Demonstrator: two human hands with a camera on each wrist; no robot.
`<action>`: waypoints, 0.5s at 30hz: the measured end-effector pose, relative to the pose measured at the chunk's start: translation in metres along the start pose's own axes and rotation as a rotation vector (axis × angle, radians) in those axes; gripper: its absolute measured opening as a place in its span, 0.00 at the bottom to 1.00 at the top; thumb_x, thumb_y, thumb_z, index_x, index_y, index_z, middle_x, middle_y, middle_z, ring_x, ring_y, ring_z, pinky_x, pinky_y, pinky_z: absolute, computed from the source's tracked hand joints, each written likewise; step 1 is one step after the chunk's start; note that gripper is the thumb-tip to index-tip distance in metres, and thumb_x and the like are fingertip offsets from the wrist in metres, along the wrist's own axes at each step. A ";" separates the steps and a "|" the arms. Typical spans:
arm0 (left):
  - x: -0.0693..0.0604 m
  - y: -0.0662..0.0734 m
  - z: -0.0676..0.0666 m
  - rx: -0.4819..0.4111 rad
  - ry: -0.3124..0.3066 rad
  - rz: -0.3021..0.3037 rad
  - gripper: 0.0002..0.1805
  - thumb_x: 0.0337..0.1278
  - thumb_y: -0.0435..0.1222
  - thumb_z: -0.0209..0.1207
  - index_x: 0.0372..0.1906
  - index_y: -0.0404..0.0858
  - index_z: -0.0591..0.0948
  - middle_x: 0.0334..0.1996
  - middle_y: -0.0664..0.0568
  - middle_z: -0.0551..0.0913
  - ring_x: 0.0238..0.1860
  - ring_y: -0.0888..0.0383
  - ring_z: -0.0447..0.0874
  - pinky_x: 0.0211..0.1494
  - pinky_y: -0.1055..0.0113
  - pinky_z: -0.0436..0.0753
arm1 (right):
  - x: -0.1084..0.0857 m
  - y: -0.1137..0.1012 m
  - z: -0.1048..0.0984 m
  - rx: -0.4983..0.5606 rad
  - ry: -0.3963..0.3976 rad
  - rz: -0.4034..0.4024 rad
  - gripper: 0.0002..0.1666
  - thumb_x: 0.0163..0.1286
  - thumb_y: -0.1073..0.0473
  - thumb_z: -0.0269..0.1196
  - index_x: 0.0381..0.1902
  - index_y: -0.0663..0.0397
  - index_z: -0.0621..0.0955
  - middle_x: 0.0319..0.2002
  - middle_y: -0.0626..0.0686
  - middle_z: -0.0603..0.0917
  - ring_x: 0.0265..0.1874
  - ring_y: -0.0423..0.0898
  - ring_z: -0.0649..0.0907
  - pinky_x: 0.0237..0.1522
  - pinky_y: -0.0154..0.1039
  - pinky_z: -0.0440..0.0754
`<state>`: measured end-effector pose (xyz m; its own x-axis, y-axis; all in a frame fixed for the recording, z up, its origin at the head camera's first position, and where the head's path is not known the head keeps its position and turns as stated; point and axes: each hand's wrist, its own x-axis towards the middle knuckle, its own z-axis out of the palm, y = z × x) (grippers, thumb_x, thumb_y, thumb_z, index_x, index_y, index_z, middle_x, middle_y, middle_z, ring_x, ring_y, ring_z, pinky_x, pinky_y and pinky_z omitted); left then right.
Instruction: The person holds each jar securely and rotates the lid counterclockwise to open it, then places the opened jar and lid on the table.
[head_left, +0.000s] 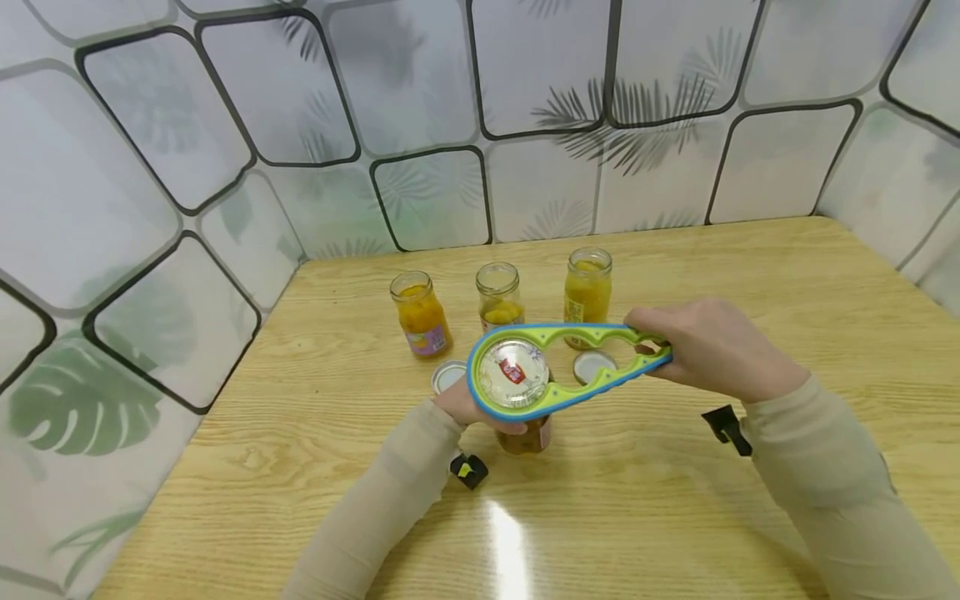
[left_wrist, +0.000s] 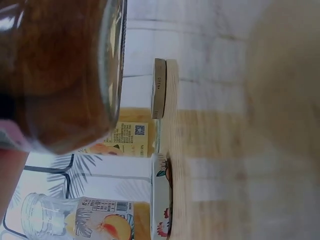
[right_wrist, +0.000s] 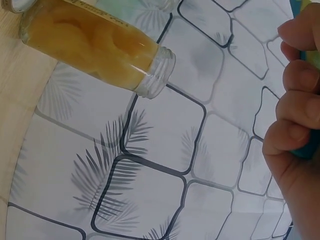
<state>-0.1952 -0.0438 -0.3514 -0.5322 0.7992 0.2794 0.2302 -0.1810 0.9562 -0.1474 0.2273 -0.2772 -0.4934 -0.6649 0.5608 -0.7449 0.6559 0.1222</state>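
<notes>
My left hand (head_left: 465,404) holds a jar with reddish-brown contents (head_left: 525,437) by its side, raised off the wooden table; its base shows large in the left wrist view. Round the jar's printed metal lid (head_left: 513,373) sits the ring of a green and blue jar opener (head_left: 600,383). The opener's far end is gripped by my right hand (head_left: 705,346), whose fingers (right_wrist: 300,107) curl round the handle in the right wrist view. Most of my left fingers are hidden beneath the opener.
Behind the hands stand three lidless glass jars: one with orange fruit (head_left: 423,321), a middle one (head_left: 501,312), and one with yellow fruit (head_left: 588,292). Loose lids (head_left: 595,367) lie in front of them on the table (head_left: 337,417). A patterned wall covering (head_left: 540,192) rises behind.
</notes>
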 end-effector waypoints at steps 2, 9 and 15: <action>0.000 0.000 -0.001 -0.015 0.000 -0.006 0.53 0.26 0.47 0.72 0.53 0.17 0.57 0.44 0.57 0.73 0.47 0.63 0.69 0.58 0.63 0.63 | 0.000 0.000 -0.001 -0.007 0.021 -0.008 0.21 0.35 0.63 0.69 0.21 0.46 0.66 0.15 0.37 0.63 0.11 0.33 0.60 0.10 0.29 0.59; 0.005 0.001 0.000 0.123 0.029 -0.063 0.40 0.26 0.17 0.64 0.54 0.23 0.60 0.48 0.41 0.69 0.49 0.59 0.67 0.59 0.60 0.62 | -0.001 0.003 -0.002 0.007 0.049 0.008 0.20 0.33 0.62 0.68 0.22 0.47 0.69 0.15 0.37 0.63 0.12 0.33 0.60 0.11 0.30 0.59; 0.011 0.003 0.002 0.140 -0.080 -0.071 0.37 0.30 0.16 0.63 0.53 0.25 0.62 0.47 0.42 0.70 0.48 0.59 0.69 0.58 0.63 0.63 | -0.003 0.006 -0.004 -0.003 0.060 0.048 0.19 0.33 0.62 0.68 0.23 0.48 0.69 0.14 0.38 0.62 0.11 0.34 0.59 0.10 0.31 0.58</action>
<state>-0.1992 -0.0342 -0.3459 -0.4858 0.8512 0.1987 0.3091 -0.0454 0.9500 -0.1488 0.2340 -0.2750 -0.5010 -0.6103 0.6137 -0.7198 0.6875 0.0962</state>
